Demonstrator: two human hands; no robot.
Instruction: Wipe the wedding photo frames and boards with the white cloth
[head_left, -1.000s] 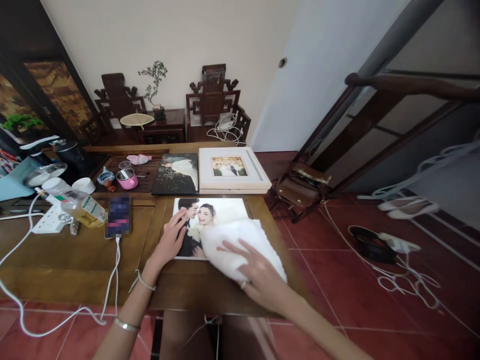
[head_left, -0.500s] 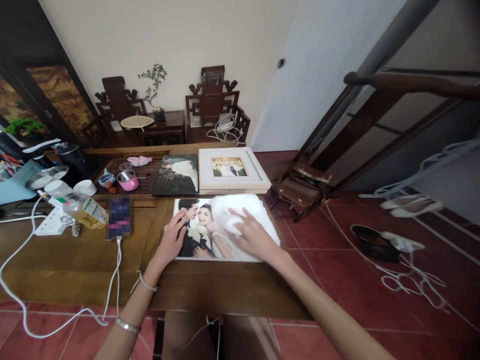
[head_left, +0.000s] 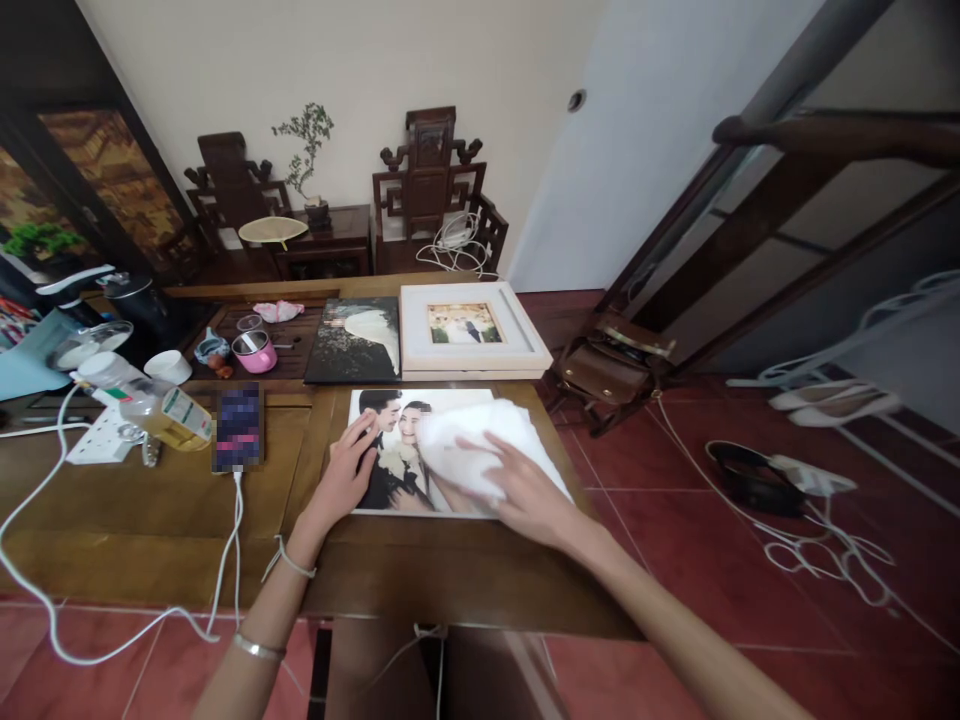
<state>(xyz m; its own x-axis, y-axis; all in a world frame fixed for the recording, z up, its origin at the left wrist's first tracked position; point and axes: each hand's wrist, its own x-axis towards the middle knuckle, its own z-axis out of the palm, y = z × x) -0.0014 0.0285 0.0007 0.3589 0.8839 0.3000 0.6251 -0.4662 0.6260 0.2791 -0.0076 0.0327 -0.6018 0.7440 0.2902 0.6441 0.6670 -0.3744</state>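
A photo print [head_left: 390, 470] of a couple in wedding clothes lies flat near the edge of the wooden table [head_left: 420, 570]. My left hand [head_left: 351, 470] rests on its left side, fingers stretched out and holding nothing. On the right part of the print, my right hand [head_left: 529, 492] presses a bunched white cloth [head_left: 461, 435] against the surface, its forefinger extended over the fabric. The cloth covers much of the print's right half. Some of the right fingertips are blurred or sunk in the cloth.
Behind the print lie a dark photo panel [head_left: 356, 340] and a white-framed picture [head_left: 517, 320]. To the left are a phone [head_left: 238, 428] on a cable, a bottle [head_left: 176, 415], a power strip [head_left: 101, 435] and a pink cup [head_left: 255, 352]. A brown bag [head_left: 611, 375] is at the right.
My right hand has shifted a little right and towards me, and the cloth has changed shape, bunching over the print. My left hand stays in place. The view has tilted slightly.
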